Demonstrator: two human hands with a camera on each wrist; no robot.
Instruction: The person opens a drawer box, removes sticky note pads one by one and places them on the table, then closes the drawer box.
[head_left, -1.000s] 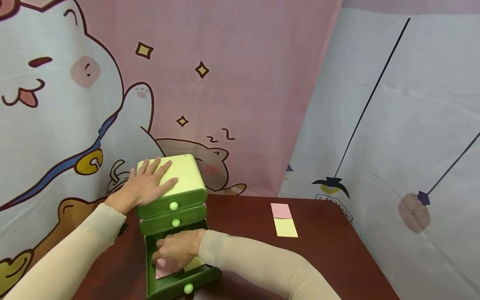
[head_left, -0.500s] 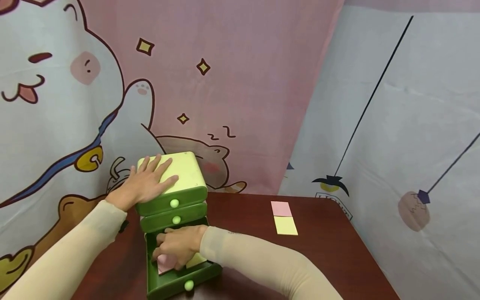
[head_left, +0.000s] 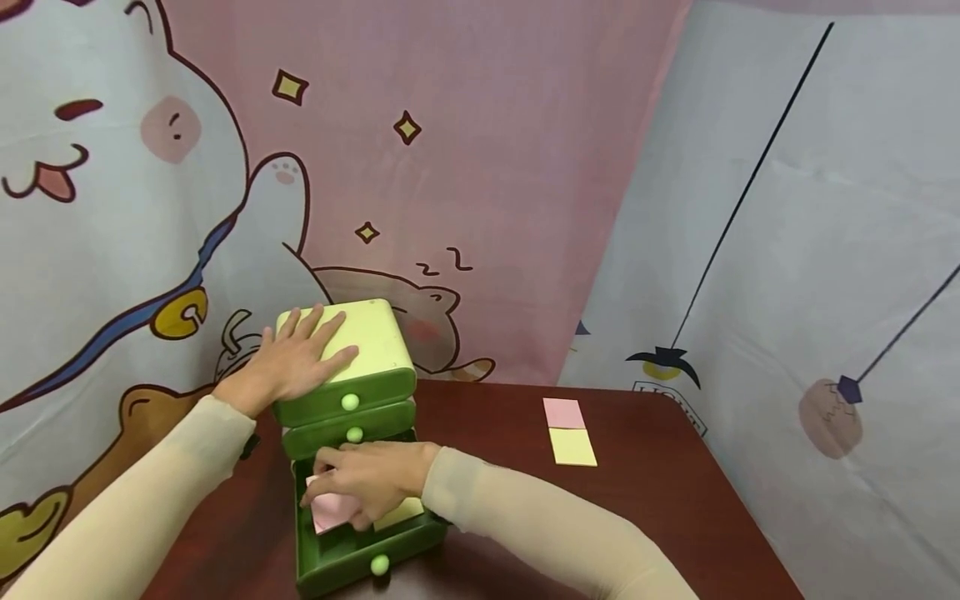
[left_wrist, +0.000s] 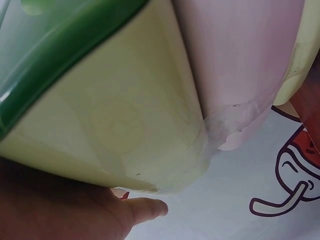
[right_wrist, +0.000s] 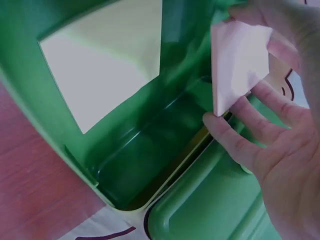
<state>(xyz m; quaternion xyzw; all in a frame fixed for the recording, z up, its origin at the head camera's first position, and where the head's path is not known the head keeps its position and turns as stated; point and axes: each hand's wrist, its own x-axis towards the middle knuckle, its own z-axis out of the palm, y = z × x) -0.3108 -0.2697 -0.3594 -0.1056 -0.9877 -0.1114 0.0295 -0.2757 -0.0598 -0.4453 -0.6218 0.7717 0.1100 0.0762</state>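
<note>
My left hand point(head_left: 296, 358) rests with spread fingers on the pale yellow top of a small drawer unit point(head_left: 371, 333). The lowest green drawer point(head_left: 412, 543) is pulled out, and my right hand point(head_left: 382, 479) is inside it. Its fingers and thumb pinch a pink sticky note pad point(right_wrist: 240, 65) by the edges, tilted up off the drawer floor. Beside it in the drawer lies a pale yellow sticky note pad point(right_wrist: 110, 65), partly hidden by the hand in the head view. In the left wrist view, the left thumb point(left_wrist: 145, 210) lies along the unit's side.
Two upper drawers with round green knobs point(head_left: 350, 402) are closed. To the right on the dark red table point(head_left: 637, 500), a pink pad point(head_left: 563, 413) and a yellow pad point(head_left: 573, 447) lie edge to edge. A printed cloth point(head_left: 510, 167) hangs behind the table.
My right hand has shifted slightly right and lifted the pink pad from the drawer floor, tilting it. The left hand stays on top of the unit.
</note>
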